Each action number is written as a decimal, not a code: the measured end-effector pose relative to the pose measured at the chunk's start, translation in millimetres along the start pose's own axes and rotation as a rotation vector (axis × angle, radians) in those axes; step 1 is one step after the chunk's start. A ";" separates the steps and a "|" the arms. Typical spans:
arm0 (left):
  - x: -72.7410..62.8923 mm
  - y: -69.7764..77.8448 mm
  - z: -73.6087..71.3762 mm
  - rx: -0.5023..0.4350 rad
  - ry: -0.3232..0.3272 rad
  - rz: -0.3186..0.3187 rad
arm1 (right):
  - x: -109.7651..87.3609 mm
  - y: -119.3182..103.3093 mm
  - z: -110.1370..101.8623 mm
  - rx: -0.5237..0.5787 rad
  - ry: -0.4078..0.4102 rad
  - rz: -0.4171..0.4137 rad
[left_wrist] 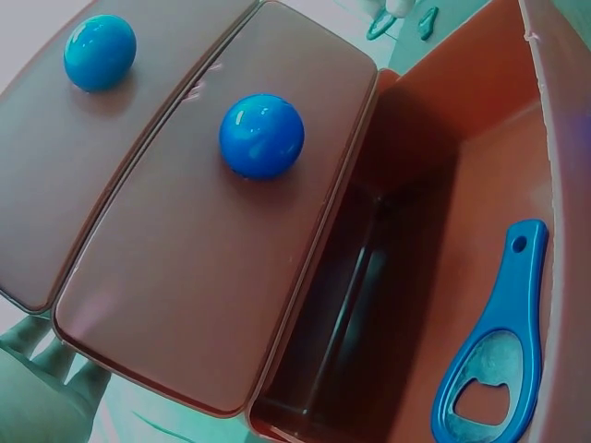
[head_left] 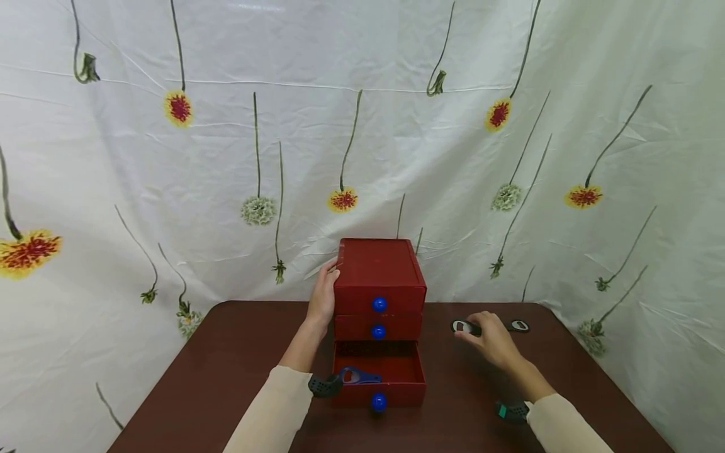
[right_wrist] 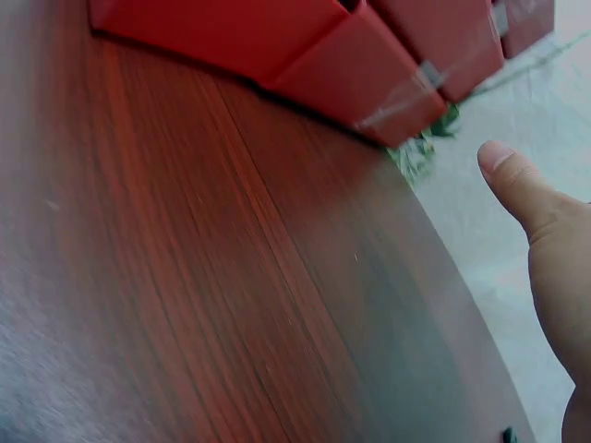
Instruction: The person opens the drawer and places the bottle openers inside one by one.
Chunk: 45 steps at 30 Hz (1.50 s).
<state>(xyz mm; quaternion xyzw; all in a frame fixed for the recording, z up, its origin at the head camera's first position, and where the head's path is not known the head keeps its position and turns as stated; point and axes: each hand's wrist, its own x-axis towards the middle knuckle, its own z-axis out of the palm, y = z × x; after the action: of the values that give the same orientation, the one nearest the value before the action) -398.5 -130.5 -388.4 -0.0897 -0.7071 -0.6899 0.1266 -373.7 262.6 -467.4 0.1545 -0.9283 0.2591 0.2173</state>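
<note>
A red three-drawer cabinet (head_left: 379, 264) with blue knobs stands at the table's middle. My left hand (head_left: 321, 299) rests against its left side; the fingers (left_wrist: 55, 360) show beside the drawer fronts. The bottom drawer (head_left: 396, 395) is pulled out, and a blue bottle opener (left_wrist: 531, 295) lies inside near its front wall. To the cabinet's right, my right hand (head_left: 491, 340) pinches a black-handled bottle opener (head_left: 461, 326) between thumb and fingers, its metal head poking out leftward. Only the thumb side of that hand (right_wrist: 559, 249) appears in the right wrist view; the opener is outside it.
Another black bottle opener (head_left: 519, 325) lies just right of my right hand, partly hidden behind it. Under everything is a dark brown table (head_left: 255, 352). A white flowered cloth (head_left: 306, 157) hangs behind the table's far edge.
</note>
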 end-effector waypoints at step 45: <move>-2.7 3.6 0.8 0.016 -0.004 -0.016 | -13.8 -151.9 47.8 0.173 -0.128 -0.344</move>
<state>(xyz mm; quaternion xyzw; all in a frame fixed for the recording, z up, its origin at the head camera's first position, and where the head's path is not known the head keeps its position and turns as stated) -394.9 -129.5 -385.8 -0.0843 -0.7135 -0.6850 0.1204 -316.6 114.5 -448.0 0.3449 -0.8745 0.2867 0.1846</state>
